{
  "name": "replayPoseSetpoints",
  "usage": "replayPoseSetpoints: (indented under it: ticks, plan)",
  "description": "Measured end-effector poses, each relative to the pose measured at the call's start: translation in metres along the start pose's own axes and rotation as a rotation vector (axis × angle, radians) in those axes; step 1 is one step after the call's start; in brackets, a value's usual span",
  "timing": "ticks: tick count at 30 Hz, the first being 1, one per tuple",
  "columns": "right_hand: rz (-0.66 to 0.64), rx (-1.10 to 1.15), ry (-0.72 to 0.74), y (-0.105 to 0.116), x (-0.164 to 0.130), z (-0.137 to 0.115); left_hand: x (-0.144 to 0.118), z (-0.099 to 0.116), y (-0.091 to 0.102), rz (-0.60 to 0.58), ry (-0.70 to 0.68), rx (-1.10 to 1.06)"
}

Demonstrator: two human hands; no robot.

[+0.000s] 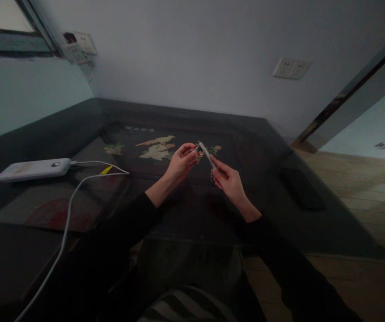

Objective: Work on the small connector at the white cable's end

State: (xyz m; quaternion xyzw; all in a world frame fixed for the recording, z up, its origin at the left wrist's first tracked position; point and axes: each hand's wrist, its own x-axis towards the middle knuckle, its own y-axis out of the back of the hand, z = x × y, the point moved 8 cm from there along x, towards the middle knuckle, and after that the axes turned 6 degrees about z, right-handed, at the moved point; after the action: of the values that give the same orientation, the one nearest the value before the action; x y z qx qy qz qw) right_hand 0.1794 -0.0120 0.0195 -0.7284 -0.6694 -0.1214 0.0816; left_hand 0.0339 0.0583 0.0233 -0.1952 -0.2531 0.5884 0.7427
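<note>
Over the middle of the dark table, my left hand (181, 162) pinches a small dark piece with a greenish patch (198, 149) between thumb and fingers; its kind is too small to make out. My right hand (230, 180) is closed around the lower end of a slim white stick-like thing (207, 154), which tilts up to the left. The stick's upper tip is at the small piece, but I cannot tell whether they touch. A little dark-and-white patterned bit (212, 177) shows below my right fingertips, partly hidden.
A white power bank (34, 170) lies at the left, with a white cable (67, 219) bearing a yellow tag (106, 170). A black flat object (302, 188) lies at the right of the table (185, 210). Wall sockets (292, 68) are behind.
</note>
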Motion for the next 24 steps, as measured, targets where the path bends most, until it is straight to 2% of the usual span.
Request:
replayPoseSetpoints:
  ticks: [13,24]
  plan:
    - [-0.145,0.134,0.000,-0.014,-0.006,-0.001,-0.001,0.003,-0.001,0.006,0.000,-0.055]
    - [-0.033,0.070,-0.028,-0.003,0.000,0.004,0.000,0.001,-0.002,-0.013,-0.001,-0.046]
